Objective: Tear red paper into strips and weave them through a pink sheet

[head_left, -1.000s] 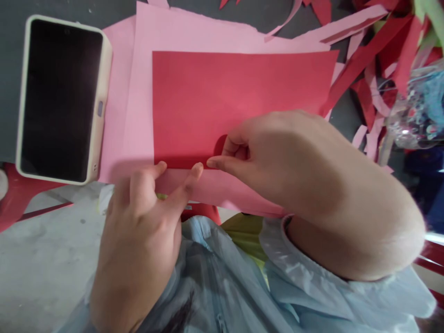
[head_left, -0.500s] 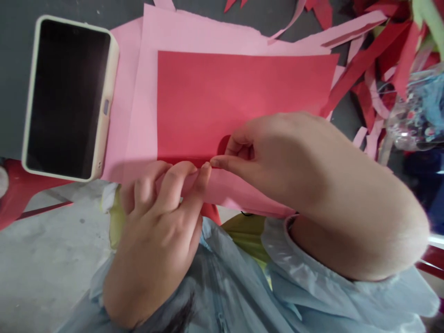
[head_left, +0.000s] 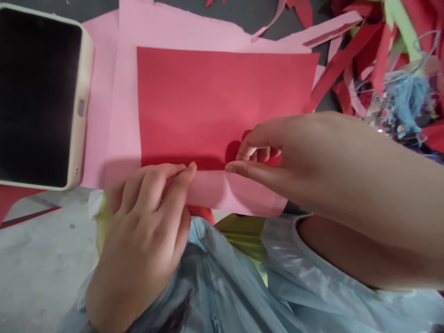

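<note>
A red sheet of paper (head_left: 222, 97) lies on top of larger pink paper (head_left: 121, 115). Its near edge is slightly raised, with a narrow dark band along it. My left hand (head_left: 145, 226) pinches that near edge left of its middle, thumb against the forefinger. To the right, my right hand (head_left: 277, 152) grips the same edge between thumb and forefinger, its other fingers curled above the sheet. A gap of bare red edge shows between the two hands. The right part of the near edge is hidden behind my right hand.
A phone in a cream case (head_left: 81, 106) rests on the left over the pink paper. Red, pink and green paper strips (head_left: 378, 41) pile up at the upper right. Beside them is a clear plastic bag with blue thread (head_left: 409, 101). The dark table (head_left: 215, 11) shows at the back.
My hands, close together before, are now apart along the near edge, the right one further right. The whole view has shifted, so the phone and paper appear further left.
</note>
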A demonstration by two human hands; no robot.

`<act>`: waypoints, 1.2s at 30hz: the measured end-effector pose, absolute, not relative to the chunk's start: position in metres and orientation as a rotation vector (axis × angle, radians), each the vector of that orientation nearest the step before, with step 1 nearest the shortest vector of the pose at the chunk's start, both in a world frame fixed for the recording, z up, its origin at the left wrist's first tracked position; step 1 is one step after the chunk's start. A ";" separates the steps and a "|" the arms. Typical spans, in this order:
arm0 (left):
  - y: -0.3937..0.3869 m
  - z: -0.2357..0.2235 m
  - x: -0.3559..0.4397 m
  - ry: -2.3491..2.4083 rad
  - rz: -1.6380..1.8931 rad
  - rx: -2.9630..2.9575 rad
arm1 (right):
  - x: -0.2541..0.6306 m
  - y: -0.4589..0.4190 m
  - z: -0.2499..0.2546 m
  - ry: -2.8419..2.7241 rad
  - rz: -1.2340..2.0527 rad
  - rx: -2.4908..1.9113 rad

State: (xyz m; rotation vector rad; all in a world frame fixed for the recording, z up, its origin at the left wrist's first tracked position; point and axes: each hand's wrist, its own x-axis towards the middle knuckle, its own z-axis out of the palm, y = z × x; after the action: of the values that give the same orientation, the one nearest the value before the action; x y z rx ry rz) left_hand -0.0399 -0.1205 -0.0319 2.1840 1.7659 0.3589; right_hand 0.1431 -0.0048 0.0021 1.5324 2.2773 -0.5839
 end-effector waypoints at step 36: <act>-0.119 -0.025 -0.033 1.698 0.343 2.244 | 0.142 0.000 -0.004 2.433 -0.506 1.389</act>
State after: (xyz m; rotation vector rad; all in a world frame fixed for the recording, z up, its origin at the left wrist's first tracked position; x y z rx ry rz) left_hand -0.0335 -0.1189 -0.0252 2.2438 1.6983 0.3430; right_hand 0.1417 0.0002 -0.0037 1.3887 2.4334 -0.5058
